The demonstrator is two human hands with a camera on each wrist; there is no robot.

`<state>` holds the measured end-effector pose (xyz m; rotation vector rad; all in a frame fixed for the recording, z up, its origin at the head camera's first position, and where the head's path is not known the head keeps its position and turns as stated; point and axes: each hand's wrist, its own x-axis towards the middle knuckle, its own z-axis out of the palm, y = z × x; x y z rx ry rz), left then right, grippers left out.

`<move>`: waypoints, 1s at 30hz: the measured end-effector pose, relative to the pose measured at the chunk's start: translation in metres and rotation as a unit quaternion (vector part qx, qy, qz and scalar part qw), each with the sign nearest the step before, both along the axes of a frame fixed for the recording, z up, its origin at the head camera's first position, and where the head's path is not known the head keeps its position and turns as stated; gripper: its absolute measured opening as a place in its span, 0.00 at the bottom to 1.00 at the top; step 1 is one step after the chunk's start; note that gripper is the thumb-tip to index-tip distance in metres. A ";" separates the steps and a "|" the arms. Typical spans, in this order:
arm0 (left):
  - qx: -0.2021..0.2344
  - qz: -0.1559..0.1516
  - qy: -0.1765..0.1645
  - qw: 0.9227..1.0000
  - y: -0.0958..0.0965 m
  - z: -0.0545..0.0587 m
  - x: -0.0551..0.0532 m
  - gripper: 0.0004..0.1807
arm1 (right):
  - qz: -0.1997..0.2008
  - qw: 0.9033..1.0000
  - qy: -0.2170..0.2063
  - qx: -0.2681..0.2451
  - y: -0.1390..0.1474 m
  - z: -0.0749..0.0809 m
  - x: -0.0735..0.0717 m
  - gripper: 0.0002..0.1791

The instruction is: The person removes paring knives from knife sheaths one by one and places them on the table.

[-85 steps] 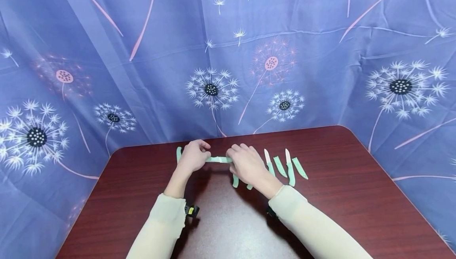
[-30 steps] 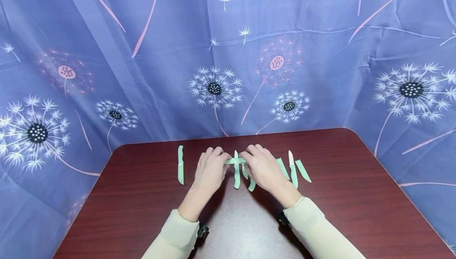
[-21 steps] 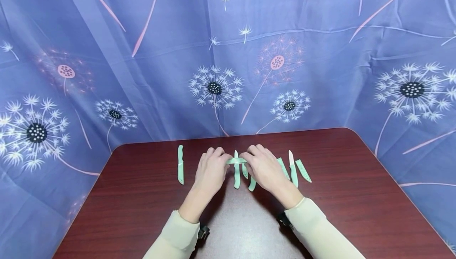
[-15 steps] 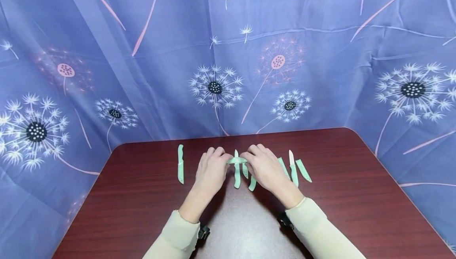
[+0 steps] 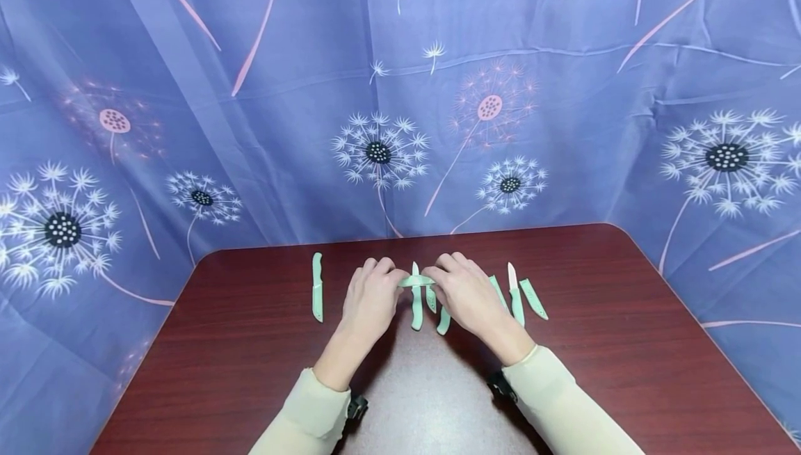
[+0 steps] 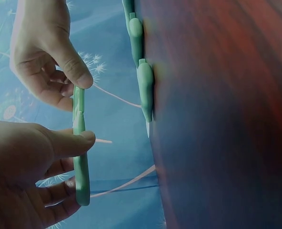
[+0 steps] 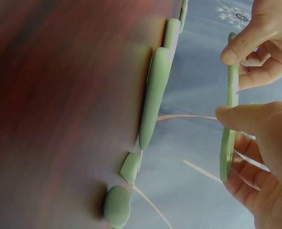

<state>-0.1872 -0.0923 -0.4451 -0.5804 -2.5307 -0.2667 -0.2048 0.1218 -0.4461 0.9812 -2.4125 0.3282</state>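
Note:
My left hand [image 5: 372,298] and right hand [image 5: 466,295] hold a mint-green paring knife [image 5: 416,281] level between them, above the table. In the left wrist view, my left thumb and fingers pinch its handle [image 6: 82,171], while the right ones grip the matching sheath [image 6: 79,101]. Handle and sheath meet end to end, hiding most of the blade. The right wrist view shows the sheath's far end in my right fingers. Under the held knife lies another paring knife [image 5: 417,312], its white blade bare and pointing away, with a perforated sheath [image 5: 431,300] beside it.
A sheathed knife [image 5: 318,289] lies alone at the left of the dark red table [image 5: 238,344]. Right of centre are a knife handle [image 5: 444,321] partly under my hand, a sheath [image 5: 498,291], a bare knife [image 5: 516,302] and another sheath [image 5: 534,300]. A blue curtain [image 5: 281,163] hangs behind.
Since the oldest frame both hands have moved right with the held knife and drawn closer together, uncovering the sheathed knife at left. Over the last half second they stay almost still.

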 end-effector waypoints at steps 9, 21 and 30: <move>0.001 -0.006 0.002 1.000 -0.001 0.002 0.001 0.14 | 0.009 1.000 0.006 0.008 0.001 0.001 -0.001 0.16; 0.006 -0.006 0.003 1.000 -0.002 0.002 0.000 0.13 | 0.015 1.000 0.016 0.009 0.002 0.000 -0.004 0.17; 0.002 -0.006 0.002 1.000 -0.002 0.001 0.000 0.13 | 0.010 1.000 0.002 0.018 0.003 0.002 -0.003 0.17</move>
